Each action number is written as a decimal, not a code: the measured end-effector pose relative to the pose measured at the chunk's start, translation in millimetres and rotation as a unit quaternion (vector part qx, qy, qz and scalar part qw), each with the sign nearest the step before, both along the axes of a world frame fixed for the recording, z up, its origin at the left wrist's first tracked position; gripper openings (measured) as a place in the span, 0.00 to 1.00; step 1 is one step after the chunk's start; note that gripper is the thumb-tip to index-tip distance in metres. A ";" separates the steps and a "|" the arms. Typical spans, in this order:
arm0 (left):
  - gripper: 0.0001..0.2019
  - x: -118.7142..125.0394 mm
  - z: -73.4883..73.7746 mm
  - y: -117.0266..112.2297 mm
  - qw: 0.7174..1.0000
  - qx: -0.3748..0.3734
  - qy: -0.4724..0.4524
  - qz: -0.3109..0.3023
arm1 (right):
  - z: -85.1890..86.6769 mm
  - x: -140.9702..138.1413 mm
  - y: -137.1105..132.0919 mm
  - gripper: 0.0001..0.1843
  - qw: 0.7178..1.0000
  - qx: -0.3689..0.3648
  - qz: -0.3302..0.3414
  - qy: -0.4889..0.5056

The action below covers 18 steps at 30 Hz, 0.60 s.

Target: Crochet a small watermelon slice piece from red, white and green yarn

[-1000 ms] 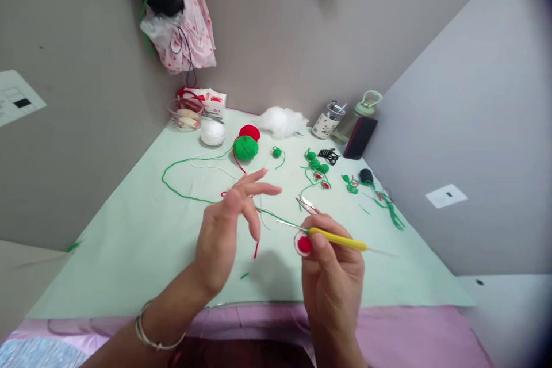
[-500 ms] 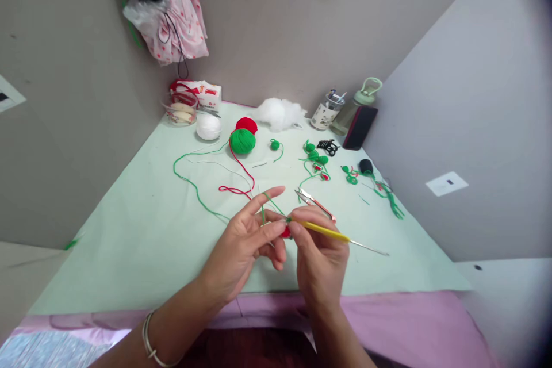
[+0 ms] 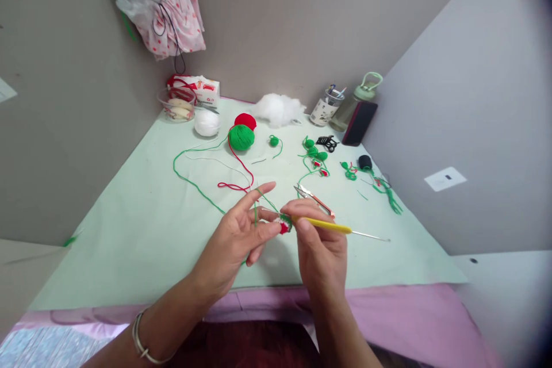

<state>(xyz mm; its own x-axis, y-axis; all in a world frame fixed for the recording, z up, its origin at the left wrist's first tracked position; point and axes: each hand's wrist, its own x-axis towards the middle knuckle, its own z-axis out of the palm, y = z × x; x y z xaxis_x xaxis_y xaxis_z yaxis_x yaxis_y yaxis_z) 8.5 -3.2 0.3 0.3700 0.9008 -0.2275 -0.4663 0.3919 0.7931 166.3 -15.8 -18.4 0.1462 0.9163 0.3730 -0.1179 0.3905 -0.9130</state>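
Between thumb and fingers, my left hand pinches a small red, white and green crochet piece. Green yarn runs over its raised index finger to the piece. My right hand grips a crochet hook with a yellow handle; one thin metal end points right, and the other end is at the crochet piece. Just behind the right hand lies a pair of scissors. Beyond the hands are a green yarn ball and a red yarn ball, with loose strands trailing towards me.
White stuffing, a white yarn ball and a clear bowl stand along the back. Small green crochet pieces and a black clip lie right of centre. A pen cup, bottle and phone stand at back right.
My hands have shifted slightly apart, the left one a little to the left. More of the crochet piece shows between them. The hook lies a bit flatter. The whole view has tilted slightly.
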 end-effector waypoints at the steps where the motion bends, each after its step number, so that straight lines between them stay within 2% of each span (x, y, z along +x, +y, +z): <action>1: 0.36 -0.9 0.3 0.3 1.000 0.004 0.006 0.000 | 1.2 0.2 -0.2 0.08 1.000 0.005 0.007 -0.008; 5: 0.38 -3.0 1.9 1.8 1.000 0.017 0.011 -0.009 | 0.3 1.8 -0.1 0.07 1.000 -0.001 0.014 -0.019; 9: 0.34 -2.6 3.0 2.7 1.000 0.021 0.020 -0.003 | -2.2 2.0 1.4 0.05 0.999 -0.046 -0.002 0.021; 12: 0.32 -2.1 3.7 2.3 1.000 0.024 0.019 -0.005 | 1.6 -1.4 3.6 0.09 0.996 -0.075 0.000 0.058; 18: 0.28 -4.4 8.5 1.7 0.999 0.035 0.024 0.007 | 8.4 -3.3 6.0 0.13 0.993 -0.059 0.050 0.094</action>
